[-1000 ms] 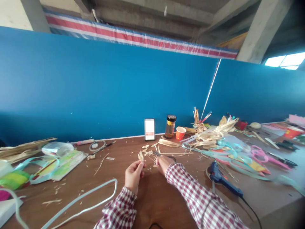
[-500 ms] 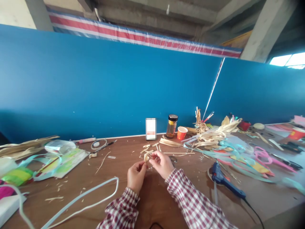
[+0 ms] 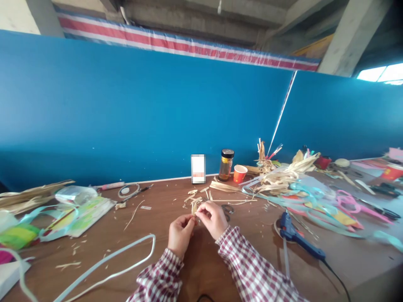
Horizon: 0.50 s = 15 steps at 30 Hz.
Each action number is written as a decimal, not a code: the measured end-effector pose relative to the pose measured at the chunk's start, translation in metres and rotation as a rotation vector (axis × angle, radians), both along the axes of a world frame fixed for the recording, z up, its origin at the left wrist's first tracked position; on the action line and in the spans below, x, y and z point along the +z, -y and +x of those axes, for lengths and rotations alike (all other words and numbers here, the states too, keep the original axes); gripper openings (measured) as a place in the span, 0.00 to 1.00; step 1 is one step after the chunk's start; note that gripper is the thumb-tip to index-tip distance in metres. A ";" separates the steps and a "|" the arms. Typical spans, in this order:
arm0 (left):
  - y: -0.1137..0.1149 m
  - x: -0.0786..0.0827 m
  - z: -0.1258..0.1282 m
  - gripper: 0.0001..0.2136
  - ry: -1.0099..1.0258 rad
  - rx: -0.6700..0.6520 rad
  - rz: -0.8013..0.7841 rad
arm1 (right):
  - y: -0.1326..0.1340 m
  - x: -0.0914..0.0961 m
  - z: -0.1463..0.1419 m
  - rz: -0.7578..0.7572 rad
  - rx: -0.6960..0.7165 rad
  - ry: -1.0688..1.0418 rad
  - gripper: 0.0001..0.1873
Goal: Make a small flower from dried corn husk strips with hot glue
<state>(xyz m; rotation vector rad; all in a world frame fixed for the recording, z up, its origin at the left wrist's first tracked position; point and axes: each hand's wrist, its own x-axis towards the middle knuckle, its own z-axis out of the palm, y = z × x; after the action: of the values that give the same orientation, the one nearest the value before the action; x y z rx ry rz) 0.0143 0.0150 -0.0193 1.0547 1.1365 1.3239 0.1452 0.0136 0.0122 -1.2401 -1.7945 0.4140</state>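
My left hand (image 3: pixel 180 235) is closed, thumb and forefinger pinching the lower end of a small pale dried husk piece (image 3: pixel 194 208). It stands roughly upright above the tabletop. From the right, my right hand (image 3: pixel 214 219) meets it, with thumb and forefinger pressed together at the piece's edge; the fingertips of both hands nearly touch. Just beyond them lie loose husk scraps (image 3: pixel 192 195) and thin strips. Dark-handled scissors (image 3: pixel 228 211) rest on the table, partly hidden behind my right hand.
A blue glue gun (image 3: pixel 299 239) lies to the right, its cord trailing to the front edge. Pink scissors (image 3: pixel 349 204), ribbons and a husk pile (image 3: pixel 277 180) sit beyond. A lidded jar (image 3: pixel 226 165) and paper cup (image 3: pixel 240 174) stand at the back. White tubing (image 3: pixel 110 256) loops at the left.
My right hand has shifted slightly left and down, its fingers closer to the husk piece, which now looks narrower. The scissors behind it show more. The whole view has shifted slightly.
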 end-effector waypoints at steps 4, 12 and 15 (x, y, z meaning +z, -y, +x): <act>-0.001 -0.002 0.000 0.16 -0.003 0.014 -0.014 | -0.001 -0.001 0.000 -0.011 0.018 -0.010 0.02; -0.004 -0.001 -0.003 0.18 0.035 0.079 -0.011 | -0.013 0.001 0.032 -0.257 -0.204 0.387 0.07; -0.004 -0.001 -0.003 0.19 0.064 0.077 -0.027 | -0.014 -0.002 0.042 -0.330 -0.217 0.500 0.05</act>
<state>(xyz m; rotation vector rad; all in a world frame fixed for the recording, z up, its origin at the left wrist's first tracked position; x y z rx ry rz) 0.0112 0.0191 -0.0199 0.9501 1.1539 1.3892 0.1871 0.0273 0.0105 -1.8798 -2.0231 0.2993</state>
